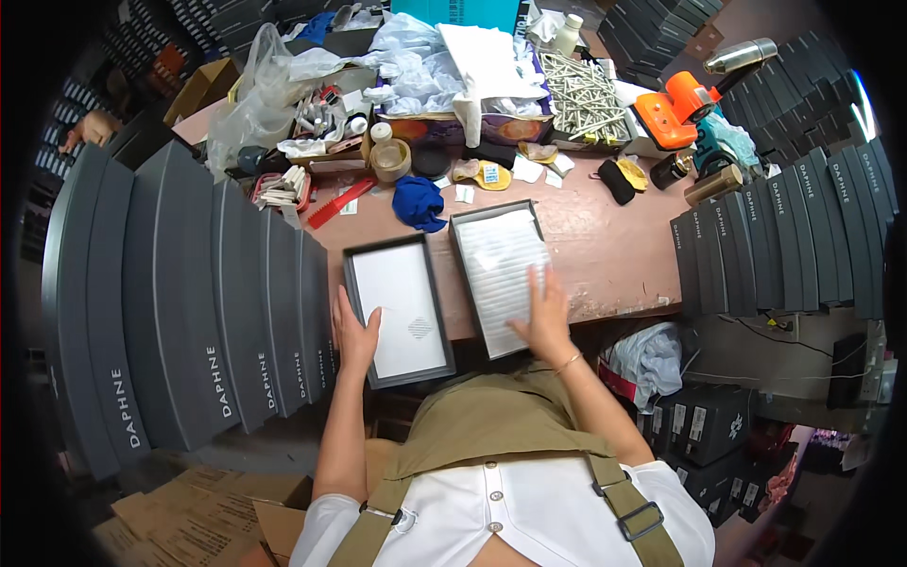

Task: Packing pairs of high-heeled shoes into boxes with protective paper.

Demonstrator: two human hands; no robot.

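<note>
A dark grey shoebox lid (446, 354) lies with its white inside facing up, a small patterned mark near its lower end. My left hand (355, 333) is at the lid's left edge, thumb spread over the inside and fingers stretched along the outer side. To the right is a dark grey shoebox (463, 255) filled with a white ribbed padding sheet (501, 269). My right hand (545, 317) lies over the sheet's lower right part with fingers spread. What lies under the sheet is hidden.
Tall stacks of dark shoeboxes flank the table, on the left (170, 293) and right (794, 236). Along the back stand a carton of crumpled white paper (416, 66), a box of white sticks (581, 99) and an orange tool (671, 113). A blue cloth (419, 203) lies behind the lid.
</note>
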